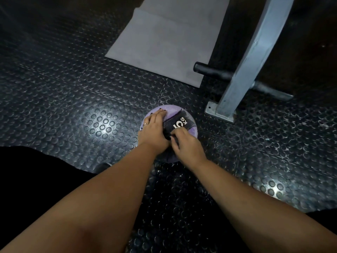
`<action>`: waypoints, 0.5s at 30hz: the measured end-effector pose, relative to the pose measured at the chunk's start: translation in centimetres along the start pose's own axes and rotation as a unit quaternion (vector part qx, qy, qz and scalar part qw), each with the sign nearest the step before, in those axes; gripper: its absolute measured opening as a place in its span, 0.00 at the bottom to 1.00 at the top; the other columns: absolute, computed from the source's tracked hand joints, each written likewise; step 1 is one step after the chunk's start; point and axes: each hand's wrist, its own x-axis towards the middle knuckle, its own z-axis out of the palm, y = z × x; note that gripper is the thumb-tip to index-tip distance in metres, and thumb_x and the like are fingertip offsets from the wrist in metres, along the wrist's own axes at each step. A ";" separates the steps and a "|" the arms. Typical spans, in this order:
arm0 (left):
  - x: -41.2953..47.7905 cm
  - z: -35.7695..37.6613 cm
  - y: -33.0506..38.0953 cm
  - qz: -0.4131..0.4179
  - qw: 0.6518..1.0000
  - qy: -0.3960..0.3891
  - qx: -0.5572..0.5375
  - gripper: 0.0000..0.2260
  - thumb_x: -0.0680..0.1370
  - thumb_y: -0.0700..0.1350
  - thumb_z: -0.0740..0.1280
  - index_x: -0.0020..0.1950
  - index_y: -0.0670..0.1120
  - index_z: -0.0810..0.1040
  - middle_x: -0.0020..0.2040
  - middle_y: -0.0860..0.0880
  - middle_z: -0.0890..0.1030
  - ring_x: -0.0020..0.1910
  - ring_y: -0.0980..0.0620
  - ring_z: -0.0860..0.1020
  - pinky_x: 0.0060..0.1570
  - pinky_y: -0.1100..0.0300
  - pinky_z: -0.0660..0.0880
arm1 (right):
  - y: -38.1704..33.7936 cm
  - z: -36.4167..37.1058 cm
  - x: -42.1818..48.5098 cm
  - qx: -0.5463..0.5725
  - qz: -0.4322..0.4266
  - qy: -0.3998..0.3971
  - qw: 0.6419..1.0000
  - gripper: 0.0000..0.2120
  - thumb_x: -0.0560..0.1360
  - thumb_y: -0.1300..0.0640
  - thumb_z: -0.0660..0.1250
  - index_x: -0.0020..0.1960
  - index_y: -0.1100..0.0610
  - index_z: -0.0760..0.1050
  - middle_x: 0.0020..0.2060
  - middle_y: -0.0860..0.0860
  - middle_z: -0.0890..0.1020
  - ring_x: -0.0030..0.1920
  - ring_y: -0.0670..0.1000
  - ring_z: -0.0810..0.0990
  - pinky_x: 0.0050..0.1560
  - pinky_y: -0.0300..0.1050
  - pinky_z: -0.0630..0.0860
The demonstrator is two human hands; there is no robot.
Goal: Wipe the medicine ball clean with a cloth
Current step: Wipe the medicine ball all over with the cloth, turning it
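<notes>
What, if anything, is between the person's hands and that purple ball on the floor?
Nothing visible blocks them. The left hand lies flat, directly on the round purple medicine ball. The right hand rests on its near side, fingers curled; whether a cloth sits under them cannot be told.

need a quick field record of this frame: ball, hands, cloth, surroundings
ball: purple medicine ball on studded rubber floor, black band marked 5 KG
left hand: flat on the ball, ring on one finger
right hand: on the ball's near side, fingers bent
cloth: cannot tell
nearby: grey mat, metal post
</notes>
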 end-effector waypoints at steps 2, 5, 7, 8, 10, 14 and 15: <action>0.1 -0.2 -0.2 -0.003 1.000 0.003 -0.014 0.44 0.69 0.51 0.76 0.79 0.53 0.56 0.78 0.56 0.59 0.76 0.49 0.55 0.69 0.44 0.68 | 0.4 0.2 0.0 -0.022 -0.023 0.004 0.999 0.11 0.78 0.52 0.58 0.52 0.59 0.73 0.47 0.53 0.78 0.41 0.57 0.78 0.35 0.51 0.76; 0.1 -0.1 -0.4 -0.008 0.999 0.000 -0.034 0.51 0.64 0.54 0.80 0.80 0.51 0.55 0.78 0.54 0.59 0.76 0.49 0.55 0.72 0.45 0.66 | 1.1 0.3 0.5 -0.033 -0.004 0.031 0.999 0.12 0.79 0.52 0.56 0.51 0.59 0.72 0.46 0.54 0.78 0.40 0.58 0.78 0.33 0.51 0.75; 0.0 -0.2 -0.4 -0.019 0.999 -0.005 -0.032 0.55 0.61 0.57 0.82 0.80 0.52 0.55 0.78 0.54 0.59 0.77 0.49 0.54 0.72 0.45 0.65 | 2.0 0.0 1.3 -0.013 0.073 0.054 0.996 0.08 0.79 0.55 0.58 0.51 0.59 0.71 0.46 0.56 0.78 0.41 0.60 0.78 0.36 0.52 0.75; 0.0 -0.3 -0.5 -0.022 0.999 -0.006 -0.030 0.57 0.59 0.59 0.83 0.80 0.52 0.55 0.78 0.55 0.59 0.76 0.49 0.55 0.72 0.44 0.65 | 2.7 -0.2 2.0 -0.006 0.124 0.060 0.990 0.07 0.80 0.55 0.58 0.52 0.59 0.71 0.47 0.56 0.78 0.42 0.60 0.78 0.38 0.53 0.75; -0.1 -0.5 -0.6 -0.026 0.999 -0.008 -0.032 0.58 0.57 0.60 0.83 0.79 0.53 0.55 0.77 0.55 0.60 0.76 0.49 0.56 0.72 0.44 0.65 | 4.1 -0.8 3.1 -0.002 0.201 0.046 0.979 0.06 0.80 0.56 0.58 0.53 0.58 0.71 0.47 0.56 0.78 0.44 0.60 0.78 0.42 0.53 0.76; 0.0 -0.8 -1.0 -0.034 0.998 -0.004 -0.053 0.58 0.56 0.60 0.84 0.79 0.52 0.56 0.76 0.54 0.62 0.74 0.48 0.57 0.72 0.45 0.65 | 3.5 -0.5 3.6 0.034 0.229 0.043 0.972 0.06 0.79 0.57 0.59 0.53 0.58 0.72 0.46 0.56 0.79 0.43 0.57 0.77 0.41 0.48 0.74; 0.2 -0.9 -1.2 -0.035 0.998 -0.001 -0.056 0.58 0.56 0.60 0.84 0.79 0.51 0.57 0.76 0.53 0.62 0.74 0.48 0.58 0.73 0.45 0.64 | 2.7 -0.3 3.4 0.045 0.223 0.054 0.972 0.06 0.79 0.58 0.59 0.53 0.58 0.72 0.46 0.56 0.79 0.42 0.56 0.76 0.40 0.46 0.71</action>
